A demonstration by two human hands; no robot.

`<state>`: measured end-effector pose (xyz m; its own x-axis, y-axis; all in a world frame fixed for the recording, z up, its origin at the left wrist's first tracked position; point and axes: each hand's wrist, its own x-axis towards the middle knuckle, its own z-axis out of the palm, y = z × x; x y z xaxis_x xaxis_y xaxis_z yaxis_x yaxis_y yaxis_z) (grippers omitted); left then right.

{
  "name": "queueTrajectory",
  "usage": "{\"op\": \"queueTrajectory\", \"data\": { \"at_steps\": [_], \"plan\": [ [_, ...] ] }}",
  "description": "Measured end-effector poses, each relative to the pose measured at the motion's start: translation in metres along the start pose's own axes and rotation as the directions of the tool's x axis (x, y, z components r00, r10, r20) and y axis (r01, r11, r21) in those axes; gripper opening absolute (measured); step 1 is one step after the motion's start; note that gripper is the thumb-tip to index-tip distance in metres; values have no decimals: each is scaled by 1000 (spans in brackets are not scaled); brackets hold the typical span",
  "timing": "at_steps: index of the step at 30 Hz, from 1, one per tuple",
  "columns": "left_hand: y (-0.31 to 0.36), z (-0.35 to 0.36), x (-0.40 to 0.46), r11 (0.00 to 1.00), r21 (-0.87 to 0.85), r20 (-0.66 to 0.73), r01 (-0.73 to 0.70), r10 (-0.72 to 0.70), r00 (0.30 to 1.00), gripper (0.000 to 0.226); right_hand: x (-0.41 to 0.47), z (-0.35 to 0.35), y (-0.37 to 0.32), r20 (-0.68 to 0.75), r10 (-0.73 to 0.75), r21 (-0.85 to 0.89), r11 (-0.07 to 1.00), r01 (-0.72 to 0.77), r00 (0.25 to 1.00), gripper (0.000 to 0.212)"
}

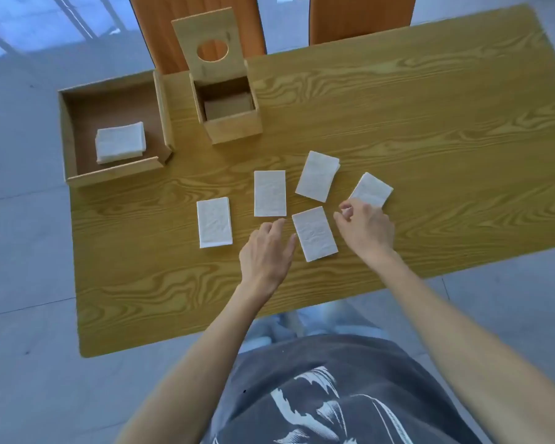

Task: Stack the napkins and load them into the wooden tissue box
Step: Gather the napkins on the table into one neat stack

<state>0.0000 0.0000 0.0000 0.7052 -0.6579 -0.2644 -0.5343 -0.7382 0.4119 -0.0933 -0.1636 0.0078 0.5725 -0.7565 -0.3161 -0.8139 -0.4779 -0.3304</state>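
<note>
Several folded white napkins lie spread on the wooden table: one at the left, one in the middle, one tilted behind it, one at the right and one nearest me. My left hand hovers just left of the nearest napkin, fingers apart and holding nothing. My right hand is to its right, fingers curled, partly covering the right napkin's near edge. The wooden tissue box stands behind them, its lid with a round hole raised.
A shallow wooden tray at the table's far left holds a stack of napkins. Two orange chair backs stand beyond the far edge. The near table edge runs just in front of my body.
</note>
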Motion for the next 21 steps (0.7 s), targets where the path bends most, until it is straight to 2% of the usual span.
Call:
{"op": "queueTrajectory", "data": {
  "at_steps": [2,5,12,17,21],
  "plan": [
    [1,9,-2,1000,-7,-16,1,-1,1000,48,5,-2,10,-51,82,70,994,-78,995,33],
    [-6,29,-9,996,93,-29,-9,12,1000,52,9,-2,25,-97,181,135,977,-167,979,35],
    [-19,59,-12,991,137,26,-5,2,1000,61,28,5,42,-24,475,244,856,-455,880,59],
    [-21,67,-10,990,137,34,37,-42,999,62,42,9,44,50,585,374,741,-558,810,41],
    [-22,69,-9,990,135,28,35,-39,999,61,45,12,45,48,570,403,741,-537,821,22]
  ]
}}
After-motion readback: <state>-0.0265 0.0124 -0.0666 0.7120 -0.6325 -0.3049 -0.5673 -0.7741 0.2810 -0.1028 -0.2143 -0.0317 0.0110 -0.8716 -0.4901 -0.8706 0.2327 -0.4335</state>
